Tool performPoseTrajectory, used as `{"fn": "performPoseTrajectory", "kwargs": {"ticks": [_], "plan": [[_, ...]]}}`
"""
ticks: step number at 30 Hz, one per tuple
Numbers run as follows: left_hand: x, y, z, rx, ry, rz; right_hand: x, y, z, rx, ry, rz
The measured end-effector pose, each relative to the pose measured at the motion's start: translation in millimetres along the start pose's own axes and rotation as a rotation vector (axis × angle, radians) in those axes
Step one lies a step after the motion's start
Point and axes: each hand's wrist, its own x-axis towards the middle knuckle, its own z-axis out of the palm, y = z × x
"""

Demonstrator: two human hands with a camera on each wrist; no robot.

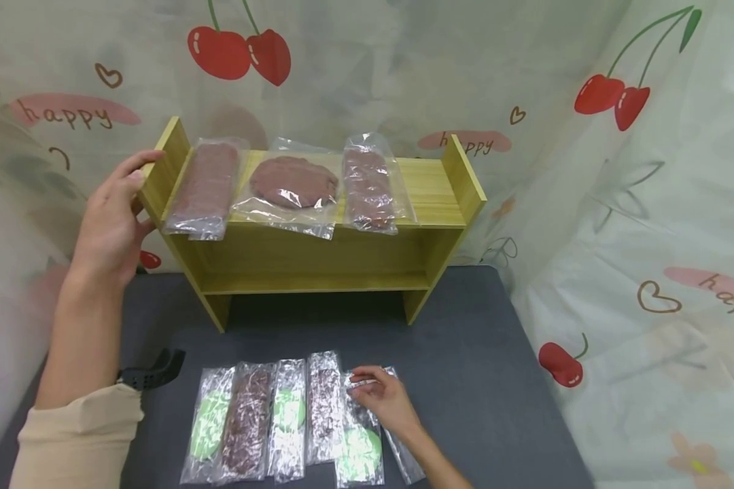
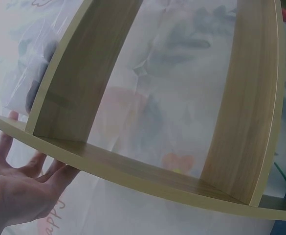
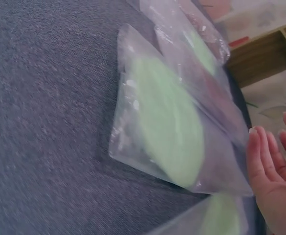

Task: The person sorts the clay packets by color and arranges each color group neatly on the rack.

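Note:
My left hand (image 1: pixel 128 197) rests with straight fingers against the left side panel of a wooden shelf (image 1: pixel 318 258); the left wrist view shows the fingers (image 2: pixel 20 181) flat on the panel (image 2: pixel 133 166). Three clear packets of brown pieces (image 1: pixel 206 187) (image 1: pixel 293 183) (image 1: pixel 370 187) lie on the shelf top. On the grey table, several clear packets lie in a row, some with a green disc (image 1: pixel 211 421), some brown (image 1: pixel 249 421). My right hand (image 1: pixel 373 388) touches the top of the rightmost green-disc packet (image 1: pixel 362 451). In the right wrist view, the fingers (image 3: pixel 272 171) lie straight beside a green-disc packet (image 3: pixel 167 127).
The grey table top (image 1: pixel 495 380) ends at a cherry-printed curtain (image 1: pixel 648 204) behind and to the right. The shelf's lower board (image 1: pixel 318 282) holds nothing visible. A black strap piece (image 1: pixel 155 370) sticks out by my left forearm.

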Motion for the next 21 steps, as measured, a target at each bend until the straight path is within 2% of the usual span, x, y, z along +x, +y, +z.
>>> {"fn": "performPoseTrajectory", "kwargs": {"ticks": [6,10,21], "plan": [[0.4,0.0,0.4,-0.001,0.008,0.005,0,7,8,-0.027,0.002,0.07],[0.1,0.2,0.2,-0.01,0.008,0.01,1,12,13,-0.049,0.0,0.075],[-0.2,-0.6,0.5,0.005,0.006,0.015,1,16,25,-0.234,0.042,0.122]]}}
